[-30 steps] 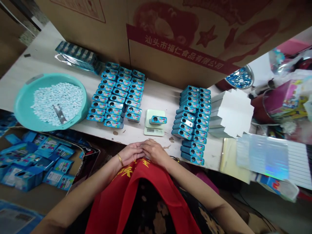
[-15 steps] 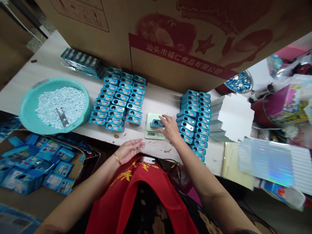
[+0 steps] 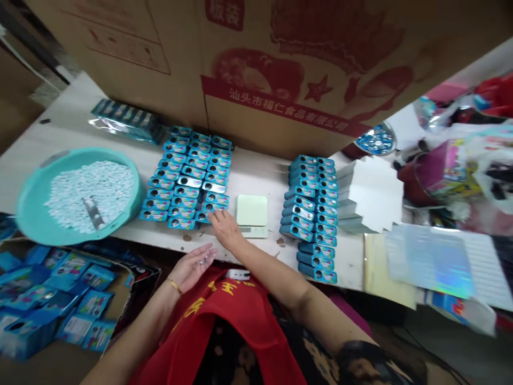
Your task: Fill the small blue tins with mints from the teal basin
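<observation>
My right hand (image 3: 225, 229) has its fingers closed on a small blue box (image 3: 203, 216) at the near end of the left group's third row. That box stands among several like blue boxes (image 3: 182, 209), each with a dark round hole on top. Just right of this hand lies a pale green kitchen scale (image 3: 251, 211) with a bare platform. My left hand (image 3: 194, 269) is held palm up before the table edge, fingers curled around a few small whitish pieces, partly hidden. A turquoise basin (image 3: 28, 214) holds many small white pieces (image 3: 90, 187) and a metal scoop (image 3: 94, 214).
A second group of blue boxes (image 3: 324, 219) stands to the right, beside white folded cartons (image 3: 377, 192). Behind rises a large cardboard box (image 3: 168, 107). An open carton of blue boxes (image 3: 92, 305) is at lower left. Plastic sheets (image 3: 433, 262) lie at the right.
My right hand has moved left from the scale with the blue box, which is now at the left group. My left hand stays palm up. The view has shifted slightly.
</observation>
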Motion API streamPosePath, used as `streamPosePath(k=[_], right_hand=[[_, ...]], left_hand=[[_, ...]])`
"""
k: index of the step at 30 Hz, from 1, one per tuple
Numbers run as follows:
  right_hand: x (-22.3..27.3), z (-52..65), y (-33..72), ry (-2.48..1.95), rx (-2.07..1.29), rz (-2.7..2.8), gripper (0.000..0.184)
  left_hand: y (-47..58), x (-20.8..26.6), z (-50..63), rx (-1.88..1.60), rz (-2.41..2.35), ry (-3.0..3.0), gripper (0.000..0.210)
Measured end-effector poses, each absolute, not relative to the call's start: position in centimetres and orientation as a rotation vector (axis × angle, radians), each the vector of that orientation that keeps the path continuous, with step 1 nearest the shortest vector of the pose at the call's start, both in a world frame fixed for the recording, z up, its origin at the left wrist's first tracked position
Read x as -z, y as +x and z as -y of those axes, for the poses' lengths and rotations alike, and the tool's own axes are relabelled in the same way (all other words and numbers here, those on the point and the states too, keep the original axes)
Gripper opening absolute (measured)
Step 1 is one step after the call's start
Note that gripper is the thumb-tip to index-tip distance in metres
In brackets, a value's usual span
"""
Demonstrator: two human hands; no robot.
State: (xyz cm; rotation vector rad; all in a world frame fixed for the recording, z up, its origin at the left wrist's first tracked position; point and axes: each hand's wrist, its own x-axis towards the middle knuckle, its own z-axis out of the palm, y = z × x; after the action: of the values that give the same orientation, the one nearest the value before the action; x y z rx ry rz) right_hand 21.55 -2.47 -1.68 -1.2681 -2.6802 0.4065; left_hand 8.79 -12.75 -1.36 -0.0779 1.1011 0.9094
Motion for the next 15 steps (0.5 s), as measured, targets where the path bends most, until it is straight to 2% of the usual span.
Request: streamPosePath(k=[3,6,9,12,15], right_hand=[[0.7,2.8,27.2,-1.336,-0.357,2.565,0.030],[-0.4,4.5,35.7,-1.764,-0.168,2.317,0.023],[-0.2,6.0,42.1,-2.029,-0.017,2.320,0.017],[0.6,6.4,44.3,-2.042,0.062,2.426,0.010],[0.0,6.0,43.0,-1.948,0.121,2.488,0.013]], left_hand=[[8.4,1.8,12.4,-0.900,-1.121,-0.067,0.036],[8.1,2.2,12.6,-0.863,-1.156,-0.108,0.038],[8.5,2.2,12.8,-0.822,-1.167,-0.126,0.038],[9.5,1.9,12.3,-0.806,-1.151,-0.120,0.036],[10.6,1.5,11.5,-0.801,-1.122,-0.079,0.033]])
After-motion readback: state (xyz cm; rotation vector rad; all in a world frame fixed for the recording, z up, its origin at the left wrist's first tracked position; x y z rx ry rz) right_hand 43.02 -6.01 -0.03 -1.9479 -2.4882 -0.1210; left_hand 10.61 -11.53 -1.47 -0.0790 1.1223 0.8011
